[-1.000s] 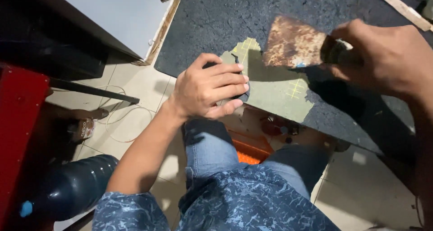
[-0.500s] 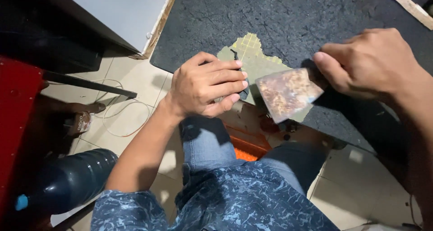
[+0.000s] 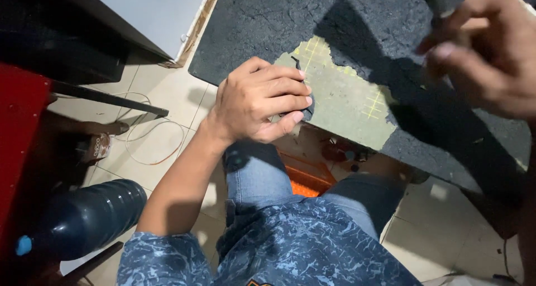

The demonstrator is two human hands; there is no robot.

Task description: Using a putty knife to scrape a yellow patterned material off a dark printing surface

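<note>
A board point(image 3: 279, 23) covered with a dark, rough layer lies across my lap. In its near edge is a bare greenish patch point(image 3: 346, 99) with thin yellow lines. My left hand point(image 3: 259, 102) rests on the patch's left edge, fingers curled around a loose dark flap of the layer point(image 3: 307, 104). My right hand point(image 3: 486, 51) is raised above the board at the top right, blurred. It is closed on the dark handle of a scraper point(image 3: 435, 1); the blade is hidden.
A dark blue bottle point(image 3: 89, 213) lies at the lower left beside a red object point(image 3: 17, 124). A white panel point(image 3: 156, 12) leans at the top left. A thin cable point(image 3: 151, 135) loops over the tiled floor. Something orange point(image 3: 304, 183) sits under the board.
My right hand has lifted the rusty scraper off the greenish patch, up and to the right, so the blade no longer shows. My left hand has stayed at the patch's edge.
</note>
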